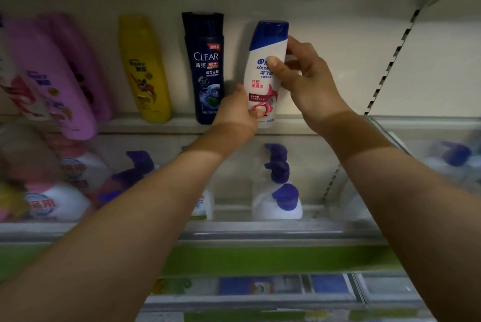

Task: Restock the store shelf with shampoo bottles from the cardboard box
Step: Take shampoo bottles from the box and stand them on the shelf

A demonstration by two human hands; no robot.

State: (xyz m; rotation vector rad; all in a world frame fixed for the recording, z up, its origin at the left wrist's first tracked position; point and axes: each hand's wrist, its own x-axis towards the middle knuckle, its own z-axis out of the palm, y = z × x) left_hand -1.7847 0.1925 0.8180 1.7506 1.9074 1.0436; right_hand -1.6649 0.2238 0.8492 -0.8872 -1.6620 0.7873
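— Head view: where is our white shampoo bottle point(265, 72)?

— Centre frame, upright on the shelf point(156, 124), just right of the dark blue bottle point(204, 66).

— Our grip?

— Left hand point(239, 111) pinches its base, right hand point(304, 79) wraps its upper body, likely to square its label forward.

Both arms outstretched; left hand point(238, 108) pinching low; right hand point(304, 82) gripping higher, thumb forward

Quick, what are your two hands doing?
Left hand: pinching the white shampoo bottle near its bottom.
Right hand: gripping the same bottle's upper half.
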